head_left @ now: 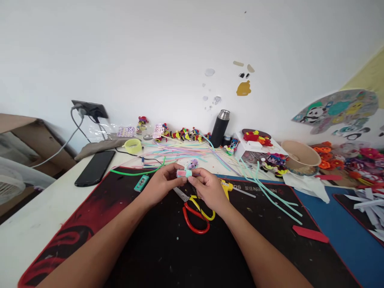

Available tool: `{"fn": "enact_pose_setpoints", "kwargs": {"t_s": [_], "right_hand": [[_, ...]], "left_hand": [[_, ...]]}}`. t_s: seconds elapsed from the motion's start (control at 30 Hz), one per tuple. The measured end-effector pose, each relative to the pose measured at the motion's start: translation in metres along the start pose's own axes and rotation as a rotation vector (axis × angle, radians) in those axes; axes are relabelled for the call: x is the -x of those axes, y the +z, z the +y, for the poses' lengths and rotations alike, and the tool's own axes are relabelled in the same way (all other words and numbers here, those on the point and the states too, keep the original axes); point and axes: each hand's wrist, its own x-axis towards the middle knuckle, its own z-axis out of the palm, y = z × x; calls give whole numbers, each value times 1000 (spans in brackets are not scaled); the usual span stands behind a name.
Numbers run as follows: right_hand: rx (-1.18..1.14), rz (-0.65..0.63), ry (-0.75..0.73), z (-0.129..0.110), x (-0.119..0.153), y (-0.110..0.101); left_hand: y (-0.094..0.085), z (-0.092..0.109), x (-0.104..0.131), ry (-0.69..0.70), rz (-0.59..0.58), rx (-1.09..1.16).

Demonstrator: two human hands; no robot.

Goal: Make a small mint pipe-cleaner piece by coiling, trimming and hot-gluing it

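Note:
Between the fingertips of both hands is a small fuzzy pipe-cleaner figure (185,173) in mint green and pink, with a purple top. My left hand (163,181) pinches its left side. My right hand (210,187) grips its right side, thumb and forefinger together. Just below lie scissors (196,214) with one red and one yellow handle, their blades partly under the hands. A yellow glue gun (225,187) shows in part behind my right hand. To the left of my left hand rest a green pipe cleaner (132,173) and a small teal packet (141,183).
A black mat (168,252) covers the table. Pastel pipe cleaners (180,150) lie behind, mint ones (270,192) at right. A black flask (220,129), finished dolls (187,135), a bowl (300,154) and yellow tape (132,146) line the back. A phone (95,168) lies left.

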Motion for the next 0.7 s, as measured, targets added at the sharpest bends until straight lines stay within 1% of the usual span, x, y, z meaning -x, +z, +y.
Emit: {"fn": "enact_pose_setpoints", "kwargs": {"t_s": [0.13, 0.3, 0.5, 0.7], "right_hand": [[43, 2, -10, -1, 4, -3], [106, -2, -9, -4, 7, -5], [62, -15, -9, -1, 7, -4], [-44, -39, 35, 1, 6, -2]], "left_hand": [[1, -1, 1, 33, 29, -74], [3, -1, 1, 43, 49, -92], [4, 2, 2, 30, 43, -96], [5, 2, 2, 45, 29, -70]]}}
